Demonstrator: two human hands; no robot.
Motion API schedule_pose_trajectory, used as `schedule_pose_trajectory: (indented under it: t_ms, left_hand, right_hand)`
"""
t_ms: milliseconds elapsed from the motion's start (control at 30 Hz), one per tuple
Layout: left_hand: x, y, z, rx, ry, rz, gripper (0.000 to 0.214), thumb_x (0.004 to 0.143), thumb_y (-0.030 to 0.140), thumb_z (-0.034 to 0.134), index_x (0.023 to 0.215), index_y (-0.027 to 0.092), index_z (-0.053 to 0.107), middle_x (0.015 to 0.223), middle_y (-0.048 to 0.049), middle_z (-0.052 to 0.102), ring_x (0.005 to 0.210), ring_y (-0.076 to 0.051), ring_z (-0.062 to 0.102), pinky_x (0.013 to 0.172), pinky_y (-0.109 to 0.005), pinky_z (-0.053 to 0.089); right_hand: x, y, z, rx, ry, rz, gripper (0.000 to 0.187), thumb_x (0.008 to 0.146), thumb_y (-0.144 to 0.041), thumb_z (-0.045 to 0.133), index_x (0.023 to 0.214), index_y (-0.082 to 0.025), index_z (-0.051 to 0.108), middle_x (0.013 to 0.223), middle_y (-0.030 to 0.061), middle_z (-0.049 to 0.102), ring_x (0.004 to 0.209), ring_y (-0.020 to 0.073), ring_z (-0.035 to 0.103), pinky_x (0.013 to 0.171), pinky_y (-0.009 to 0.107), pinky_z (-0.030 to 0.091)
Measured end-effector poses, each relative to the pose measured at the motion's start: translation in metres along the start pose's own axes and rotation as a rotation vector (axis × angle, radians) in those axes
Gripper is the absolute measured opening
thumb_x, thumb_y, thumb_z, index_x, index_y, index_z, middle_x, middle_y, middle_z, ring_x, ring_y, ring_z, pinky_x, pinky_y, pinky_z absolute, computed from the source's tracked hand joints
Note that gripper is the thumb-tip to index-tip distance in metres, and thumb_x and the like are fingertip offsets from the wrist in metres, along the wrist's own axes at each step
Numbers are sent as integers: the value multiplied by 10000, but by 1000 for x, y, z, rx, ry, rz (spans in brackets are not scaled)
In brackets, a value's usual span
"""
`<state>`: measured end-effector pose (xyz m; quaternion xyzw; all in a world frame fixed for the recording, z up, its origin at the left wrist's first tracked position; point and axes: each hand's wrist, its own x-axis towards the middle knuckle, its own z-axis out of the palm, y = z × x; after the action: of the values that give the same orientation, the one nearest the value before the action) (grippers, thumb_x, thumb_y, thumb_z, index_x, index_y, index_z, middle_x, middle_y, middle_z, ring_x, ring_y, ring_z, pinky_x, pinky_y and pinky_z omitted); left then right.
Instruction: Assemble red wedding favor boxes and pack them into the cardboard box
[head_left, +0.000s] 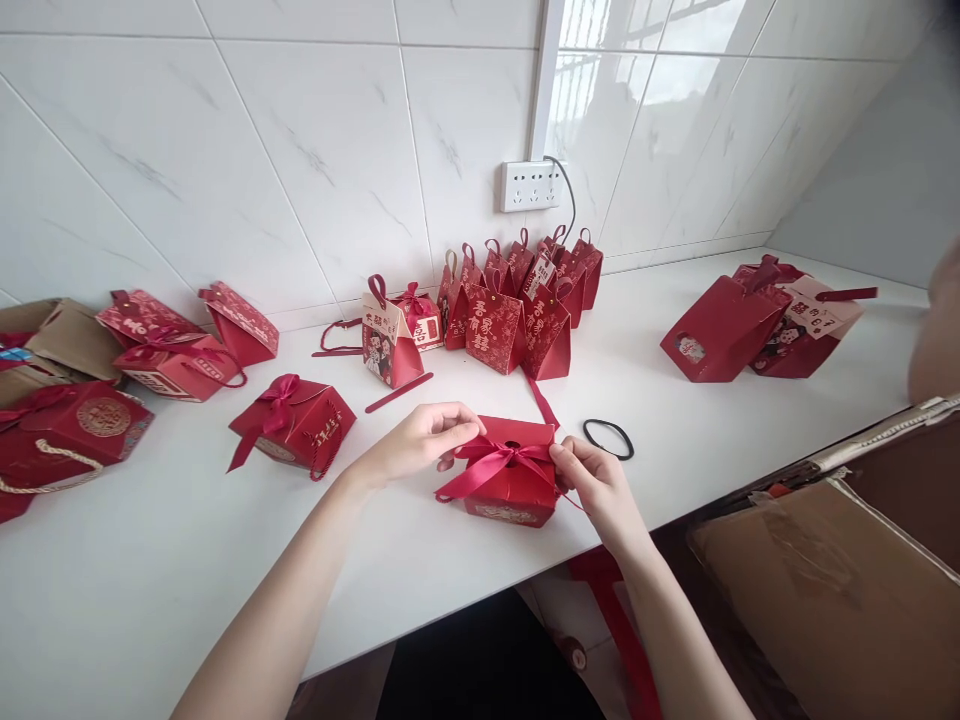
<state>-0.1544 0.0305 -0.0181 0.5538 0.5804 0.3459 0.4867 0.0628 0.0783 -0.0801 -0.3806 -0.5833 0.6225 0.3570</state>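
The white tiled wall (300, 130) runs across the far side of your view, and below it the white desk (165, 570) stretches from your left to your right. A brown cardboard carton (840, 580) stands at your lower right, beside the desk's near edge. Along the wall, a cluster of red gift boxes (495, 325), many with upright loop handles, sits close together near the middle. More red packages (172, 365) lie at your left, and two red bags (724, 330) lean together at your right.

The red box (510, 490) you are working on sits near the desk's front edge, between your hands. Your left hand (431, 440) pinches the left side of the bow on its top, fingers bent inward. Your right hand (594, 478) grips the bow's right side between thumb and fingers. The bow itself, a shiny red ribbon (487, 472), trails one tail toward your left. The white socket panel (529, 187) is fixed to the wall, and a black band (609, 440) lies just beyond your right hand.
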Motion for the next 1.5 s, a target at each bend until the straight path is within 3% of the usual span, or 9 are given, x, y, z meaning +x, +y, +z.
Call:
schedule_pose_trajectory:
  t_ms: [267,367,600,733,833,900,1067,1233,1500]
  left_hand:
    - [-3,-29,15,-151,230,33,288,750,434,652,862,175,594,800,4,578,688,-103,530,623,-216,413]
    - [-3,-34,19,-242,224,29,322,747,430,667,916,177,563,915,-18,595,754,-118,565,643,-219,426]
    - [-6,-28,24,-300,201,19,333,787,484,607,778,159,534,747,24,528,639,-80,484,586,-200,364]
    - [-10,-26,30,-283,178,27,299,792,454,613,812,163,544,781,21,549,684,-89,501,626,-206,384]
    - [-13,-23,34,-243,151,26,285,796,445,607,810,173,522,742,33,540,646,-90,493,608,-215,387]
    - [-15,-21,36,-160,167,41,277,809,441,588,783,177,509,702,44,516,628,-91,476,607,-220,385]
    - [-18,-10,29,192,194,106,235,860,412,503,780,196,552,695,27,541,683,-131,502,663,-257,399]
    - [-10,3,24,433,308,199,160,807,360,558,762,208,582,931,-39,567,1020,-222,517,941,-357,401]
    - [1,-5,48,48,240,-35,485,740,335,653,1176,225,472,1237,-84,525,1128,-227,551,981,-368,440]
  right_hand:
    - [-9,-3,5,-96,80,-95,476,810,-576,537,579,-186,391,558,-35,368,530,85,318,489,219,272]
    - [-13,-4,6,-222,89,-100,453,838,-554,512,596,-183,418,572,-22,407,558,97,338,505,222,284]
    - [-21,-17,0,-483,124,-116,409,869,-536,462,642,-195,465,599,1,492,566,127,449,498,236,357]
    - [-37,-27,11,-716,433,-501,241,847,-432,575,887,-195,553,757,36,539,701,171,532,620,288,447]
    - [-47,-28,36,-875,308,-865,232,853,-351,610,1021,-194,578,896,81,571,790,195,544,689,329,456]
    - [-47,-22,53,-972,243,-973,230,854,-275,615,1060,-178,585,929,96,587,802,203,542,706,351,441]
    - [-35,0,68,-944,337,-1002,201,852,-80,535,1008,-184,606,871,61,603,766,169,529,708,328,415]
    - [-33,6,62,-845,307,-1026,142,849,-75,569,919,-186,621,809,32,606,734,143,529,691,305,408]
    - [-33,13,64,-818,321,-1051,143,868,-119,574,914,-221,662,798,20,628,762,143,555,726,310,437]
